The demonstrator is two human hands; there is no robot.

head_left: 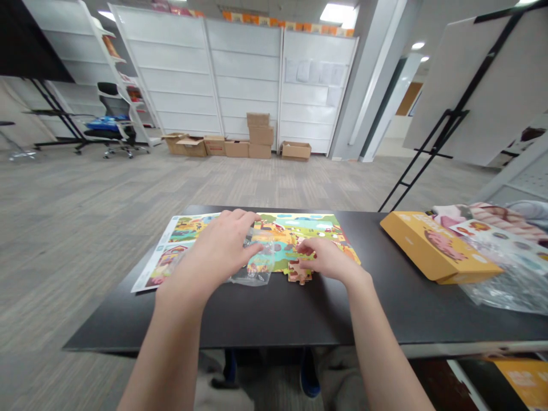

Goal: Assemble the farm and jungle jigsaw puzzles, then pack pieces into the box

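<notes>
A printed farm-scene jigsaw picture sheet (299,228) lies on the dark table (274,319). My left hand (216,251) covers its left half, with the thumb and fingers pressing on a clear plastic bag (252,265) that seems gripped. My right hand (325,260) rests at the sheet's lower right edge. Its curled fingertips are just above a small pile of cardboard jigsaw pieces (299,273), and nothing shows held in them. The sheet's middle is partly hidden by my hands and the bag.
A yellow cardboard puzzle box (436,248) lies at the table's right, beside printed sheets (488,222) and crumpled clear plastic wrap (509,285). Black easels with white boards (471,85) stand beyond the far right corner. Cardboard boxes (222,142) line the far wall.
</notes>
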